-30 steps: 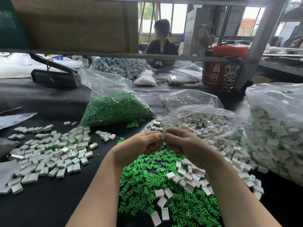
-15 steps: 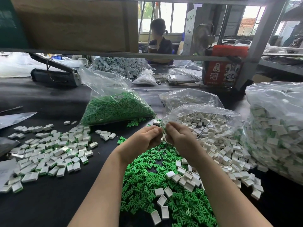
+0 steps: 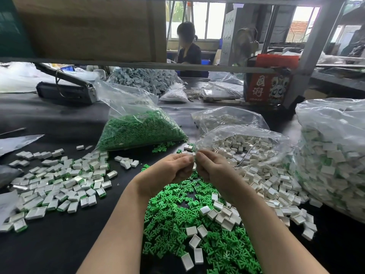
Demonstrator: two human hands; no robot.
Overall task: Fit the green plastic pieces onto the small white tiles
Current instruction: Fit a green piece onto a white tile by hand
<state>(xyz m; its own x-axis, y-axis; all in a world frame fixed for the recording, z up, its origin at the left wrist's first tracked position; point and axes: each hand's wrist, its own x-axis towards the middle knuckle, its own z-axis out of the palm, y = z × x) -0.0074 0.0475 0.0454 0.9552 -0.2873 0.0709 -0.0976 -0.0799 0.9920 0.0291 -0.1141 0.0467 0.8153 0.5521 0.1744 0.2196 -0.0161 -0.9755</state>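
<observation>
Where hands are meeting: above green pieces (image 3: pixel 177 220), fingertips touching.
Left hand (image 3: pixel 167 171): pinching white tile (image 3: pixel 194 154).
Right hand (image 3: pixel 214 169): pinching same tile.
Loose tiles (image 3: pixel 225 214): lying on green pile.

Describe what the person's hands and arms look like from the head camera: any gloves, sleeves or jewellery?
Both are bare. The left hand and right hand wear no gloves, and no rings, watch or wristbands show. Both forearms are uncovered all the way to the bottom edge of the picture, so no sleeve is visible. Fingernails look short and unpainted.
</observation>
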